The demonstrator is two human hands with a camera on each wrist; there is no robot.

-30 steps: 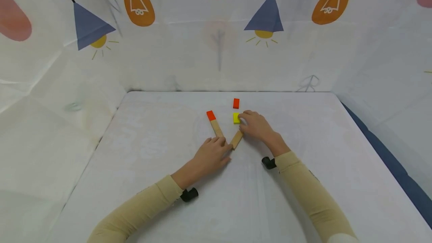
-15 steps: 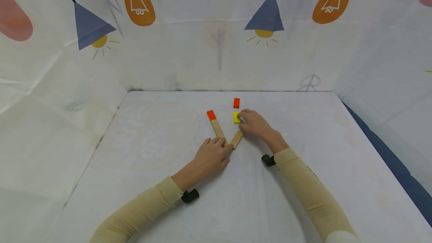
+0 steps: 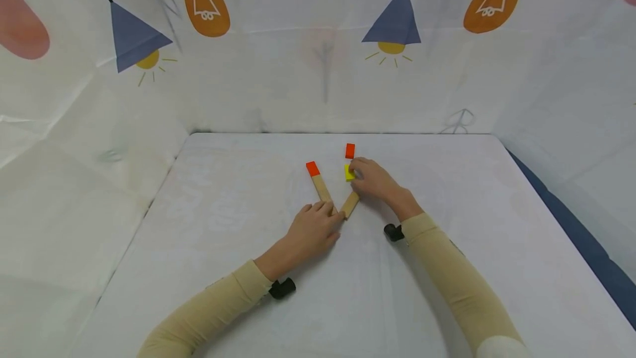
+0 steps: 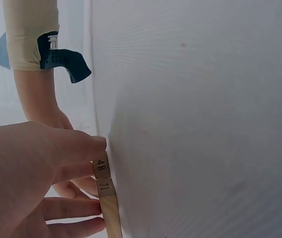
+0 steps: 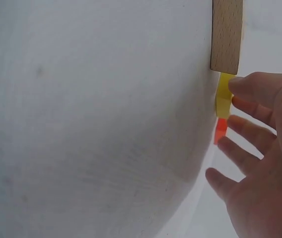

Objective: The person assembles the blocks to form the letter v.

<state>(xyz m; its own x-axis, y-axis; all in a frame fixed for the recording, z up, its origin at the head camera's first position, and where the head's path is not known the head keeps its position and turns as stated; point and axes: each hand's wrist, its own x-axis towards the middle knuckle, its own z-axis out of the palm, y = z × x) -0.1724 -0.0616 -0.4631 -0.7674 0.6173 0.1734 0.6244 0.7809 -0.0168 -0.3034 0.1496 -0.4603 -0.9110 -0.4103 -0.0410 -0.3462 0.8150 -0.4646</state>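
Two slim wooden blocks form a V on the white table. The left wooden block [image 3: 322, 188] has a red block [image 3: 312, 168] at its far end. My left hand [image 3: 312, 231] rests its fingers on the blocks near the V's point. In the left wrist view, block ends marked 48 [image 4: 101, 165] and 71 [image 4: 105, 187] meet beside those fingers. My right hand [image 3: 376, 183] pinches a yellow block [image 3: 347, 173] between thumb and index finger, just beyond the right wooden block [image 3: 350, 205]. The other right fingers are spread. Another red block [image 3: 350, 151] lies behind the yellow one.
The white table [image 3: 208, 203] ends at a back edge close behind the far red block. A white sheet [image 3: 278, 82] printed with lamps and bulbs hangs behind and at both sides. Dark blue cloth [image 3: 576, 231] shows past the table's right edge.
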